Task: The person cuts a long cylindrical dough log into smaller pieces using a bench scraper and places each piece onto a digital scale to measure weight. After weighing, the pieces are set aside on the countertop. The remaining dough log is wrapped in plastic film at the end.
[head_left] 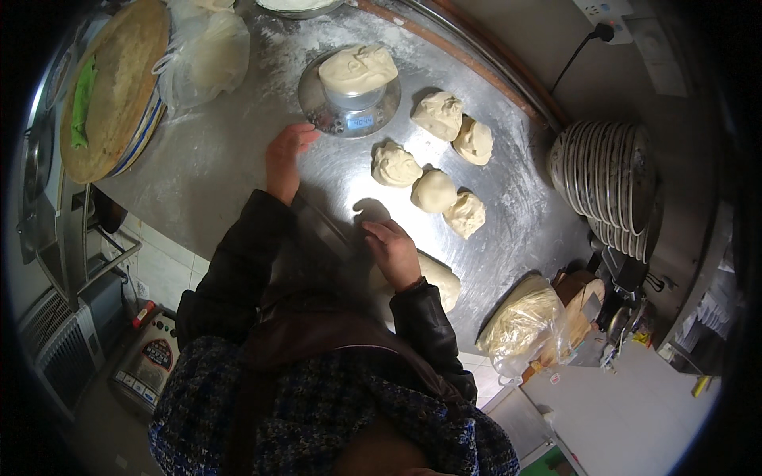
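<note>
A pale lump of dough rests on a round kitchen scale with a lit display. Just below the scale's near-left edge is my left hand, its fingers stretched out and nothing in them. My right hand hovers over the steel table by a larger piece of dough, which my wrist and sleeve partly cover. Its fingers are apart, and I see nothing in them. Several dough pieces lie right of the scale, among them a smooth round ball and a rougher lump.
Flour dusts the steel table. At the left stand a round wooden board and a plastic bag. A stack of plates is on the right, with a bagged pale bundle nearer me. A rail borders the far edge.
</note>
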Demonstrator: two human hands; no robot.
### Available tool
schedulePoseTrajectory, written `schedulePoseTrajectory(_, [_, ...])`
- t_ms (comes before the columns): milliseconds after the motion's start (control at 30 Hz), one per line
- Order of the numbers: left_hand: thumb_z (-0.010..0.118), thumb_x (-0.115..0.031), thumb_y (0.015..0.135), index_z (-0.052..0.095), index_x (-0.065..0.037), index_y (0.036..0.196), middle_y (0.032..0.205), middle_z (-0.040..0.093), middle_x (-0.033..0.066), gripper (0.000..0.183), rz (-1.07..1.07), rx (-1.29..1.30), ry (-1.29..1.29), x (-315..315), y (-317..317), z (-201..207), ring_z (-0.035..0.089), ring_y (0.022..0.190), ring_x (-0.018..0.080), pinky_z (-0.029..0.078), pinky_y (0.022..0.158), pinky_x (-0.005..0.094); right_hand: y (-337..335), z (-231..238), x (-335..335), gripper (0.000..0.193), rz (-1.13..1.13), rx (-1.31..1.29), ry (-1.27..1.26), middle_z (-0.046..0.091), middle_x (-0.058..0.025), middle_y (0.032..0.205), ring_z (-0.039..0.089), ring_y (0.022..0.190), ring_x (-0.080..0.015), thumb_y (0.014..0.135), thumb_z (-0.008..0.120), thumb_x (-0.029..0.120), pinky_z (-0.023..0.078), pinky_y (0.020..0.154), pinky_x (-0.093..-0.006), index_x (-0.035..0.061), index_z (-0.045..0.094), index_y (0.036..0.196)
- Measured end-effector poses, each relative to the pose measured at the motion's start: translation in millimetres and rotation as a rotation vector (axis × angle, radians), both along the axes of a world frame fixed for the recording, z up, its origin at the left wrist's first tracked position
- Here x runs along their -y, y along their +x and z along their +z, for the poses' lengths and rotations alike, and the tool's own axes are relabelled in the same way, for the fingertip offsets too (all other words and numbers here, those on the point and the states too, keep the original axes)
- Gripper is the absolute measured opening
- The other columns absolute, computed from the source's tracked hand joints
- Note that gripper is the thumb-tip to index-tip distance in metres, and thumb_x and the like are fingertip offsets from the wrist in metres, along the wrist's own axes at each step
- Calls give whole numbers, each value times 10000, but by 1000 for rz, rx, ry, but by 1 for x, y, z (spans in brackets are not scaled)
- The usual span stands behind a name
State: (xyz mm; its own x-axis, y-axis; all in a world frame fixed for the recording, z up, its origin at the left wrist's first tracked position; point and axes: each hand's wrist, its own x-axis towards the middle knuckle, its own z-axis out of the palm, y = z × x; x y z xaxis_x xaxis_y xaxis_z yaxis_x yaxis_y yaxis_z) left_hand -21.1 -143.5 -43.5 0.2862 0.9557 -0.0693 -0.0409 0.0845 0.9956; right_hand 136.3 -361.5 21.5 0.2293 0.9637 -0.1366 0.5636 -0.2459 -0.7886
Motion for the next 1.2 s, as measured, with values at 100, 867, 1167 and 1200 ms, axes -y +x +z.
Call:
schedulePoseTrajectory(100, [521, -202, 1002, 665, -1, 1147, 1068, 730, 91, 286, 21, -37, 47, 1, 10, 10, 681, 954, 184, 507, 840, 315, 2, 5, -14, 210, -41, -38, 31, 686, -128, 940, 677, 841, -291, 855, 720, 36, 534, 748, -346, 48, 731, 1064])
schedulePoseTrajectory(867, [521, -128, 1002, 670, -51, 1126, 1034, 705, 120, 208, -5, -729, 431, -34, -32, -33, 682, 911, 283, 526, 801, 369, 93, 15, -109, 120, -405, -258, 73, 693, -4, 825, 602, 759, -70, 922, 735, 94, 484, 712, -223, -16, 731, 969])
schedulePoseTrajectory(1167, [543, -95, 972, 647, -63, 1118, 1064, 703, 136, 183, 34, -700, 715, -37, -30, -50, 674, 942, 349, 535, 810, 416, 20, -35, -48, 142, -233, -216, -18, 741, -100, 963, 680, 875, -164, 891, 738, 49, 530, 813, -282, 6, 732, 1026])
schedulePoseTrajectory(1200, [551, -86, 953, 648, -69, 1112, 1044, 700, 140, 187, 44, -719, 716, -37, -30, -50, 669, 923, 356, 533, 791, 427, 11, -38, -45, 144, -188, -175, 9, 738, -101, 967, 679, 856, -178, 884, 740, 40, 531, 793, -288, 23, 736, 1028])
